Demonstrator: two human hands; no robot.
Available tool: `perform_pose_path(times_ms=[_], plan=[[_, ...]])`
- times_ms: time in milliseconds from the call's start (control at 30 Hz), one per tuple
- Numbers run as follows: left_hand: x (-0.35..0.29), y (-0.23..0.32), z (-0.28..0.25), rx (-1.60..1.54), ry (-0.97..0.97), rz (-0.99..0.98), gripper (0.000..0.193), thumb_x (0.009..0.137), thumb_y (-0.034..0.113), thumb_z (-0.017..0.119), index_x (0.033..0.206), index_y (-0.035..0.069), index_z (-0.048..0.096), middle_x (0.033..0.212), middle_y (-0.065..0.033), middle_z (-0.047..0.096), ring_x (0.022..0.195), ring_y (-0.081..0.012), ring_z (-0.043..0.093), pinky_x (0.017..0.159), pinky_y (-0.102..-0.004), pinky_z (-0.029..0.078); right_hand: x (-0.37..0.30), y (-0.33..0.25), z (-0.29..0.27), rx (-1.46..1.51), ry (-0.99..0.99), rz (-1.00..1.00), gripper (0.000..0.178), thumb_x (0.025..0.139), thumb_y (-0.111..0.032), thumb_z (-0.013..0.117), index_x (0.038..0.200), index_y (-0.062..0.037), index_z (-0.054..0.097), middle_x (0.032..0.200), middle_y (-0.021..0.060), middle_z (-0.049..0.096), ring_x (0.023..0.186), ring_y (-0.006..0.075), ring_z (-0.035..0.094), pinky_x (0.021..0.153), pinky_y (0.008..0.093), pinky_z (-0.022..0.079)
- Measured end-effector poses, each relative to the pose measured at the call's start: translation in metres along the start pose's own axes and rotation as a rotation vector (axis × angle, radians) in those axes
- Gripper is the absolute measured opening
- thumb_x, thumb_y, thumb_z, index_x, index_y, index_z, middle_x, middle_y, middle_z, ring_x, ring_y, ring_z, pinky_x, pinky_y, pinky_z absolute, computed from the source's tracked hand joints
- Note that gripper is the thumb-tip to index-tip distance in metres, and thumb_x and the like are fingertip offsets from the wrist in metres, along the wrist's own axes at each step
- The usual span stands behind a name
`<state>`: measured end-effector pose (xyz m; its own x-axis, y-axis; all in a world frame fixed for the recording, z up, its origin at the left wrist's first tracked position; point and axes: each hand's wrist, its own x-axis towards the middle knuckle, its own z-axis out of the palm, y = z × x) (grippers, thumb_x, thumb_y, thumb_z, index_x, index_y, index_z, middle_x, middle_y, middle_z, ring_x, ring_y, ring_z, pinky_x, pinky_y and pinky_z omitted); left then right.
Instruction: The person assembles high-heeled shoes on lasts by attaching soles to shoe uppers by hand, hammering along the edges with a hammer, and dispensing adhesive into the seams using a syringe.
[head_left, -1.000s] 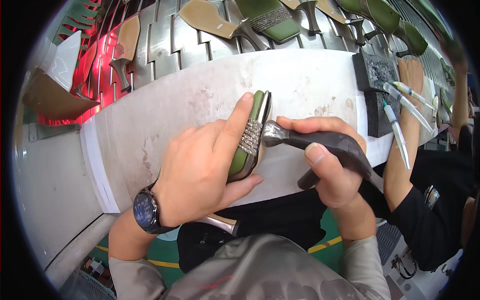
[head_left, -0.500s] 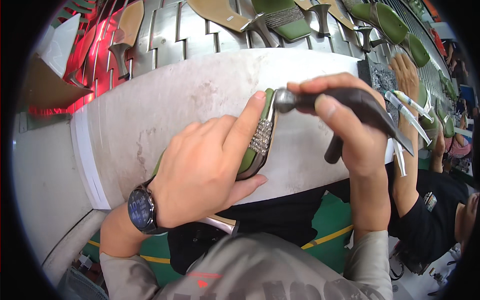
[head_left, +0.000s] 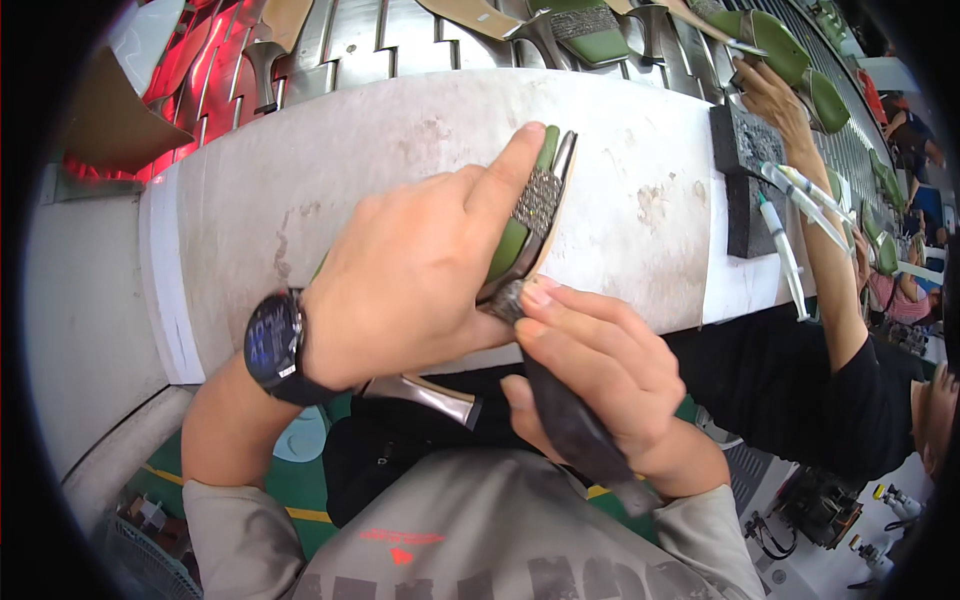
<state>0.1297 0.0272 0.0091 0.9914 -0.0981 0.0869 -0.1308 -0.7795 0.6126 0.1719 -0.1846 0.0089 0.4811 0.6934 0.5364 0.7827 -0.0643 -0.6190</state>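
Note:
Across a green high-heeled sandal (head_left: 538, 202) with a glittery band lies my left hand (head_left: 405, 270), gripping it on its side over the white tabletop (head_left: 330, 170). The index finger stretches toward the toe and the palm hides most of the upper. The sandal's metallic heel (head_left: 440, 396) sticks out below my wrist, past the near table edge. My right hand (head_left: 615, 365) is closed around a dark hammer (head_left: 575, 415). Its metal head is at the sandal's sole edge, close to my left thumb; whether it touches cannot be made out.
A metal slatted conveyor (head_left: 350, 50) carrying several similar shoes runs along the far side. At the right, syringes (head_left: 785, 250) rest by a black foam block (head_left: 745, 205). A co-worker's arm (head_left: 825, 240) reaches past them toward the conveyor. A brown panel (head_left: 115, 125) stands at the far left.
My right hand has brought the hammer from the sandal's toe end down toward me, to the side near my left thumb. The co-worker's hand has shifted slightly left and up.

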Motion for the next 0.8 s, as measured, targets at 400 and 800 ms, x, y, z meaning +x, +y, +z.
perform_pose_path(times_ms=[400,800], plan=[[-0.007,-0.007,0.002,0.014,0.037,0.026,0.119,0.066,0.022,0.094,0.165,0.005,0.030,0.117,-0.0209,0.070,0.101,-0.0428,0.068,0.084,-0.0463,0.056,0.025,0.004,-0.023,0.223,0.094,0.420,0.026,0.090,0.000,0.077,0.115,0.0045,0.073,0.106,0.0124,0.079,0.095,0.0162,0.074,0.084,0.0290,0.058],[-0.013,0.007,-0.002,-0.025,-0.014,0.016,0.113,0.069,0.024,0.093,0.163,0.003,0.033,0.117,-0.0204,0.069,0.103,-0.0407,0.067,0.090,-0.0455,0.055,0.020,0.035,-0.029,0.735,0.287,0.748,0.028,0.098,-0.013,0.068,0.119,0.0052,0.071,0.114,0.0172,0.077,0.102,0.0221,0.075,0.091,0.0354,0.061]])
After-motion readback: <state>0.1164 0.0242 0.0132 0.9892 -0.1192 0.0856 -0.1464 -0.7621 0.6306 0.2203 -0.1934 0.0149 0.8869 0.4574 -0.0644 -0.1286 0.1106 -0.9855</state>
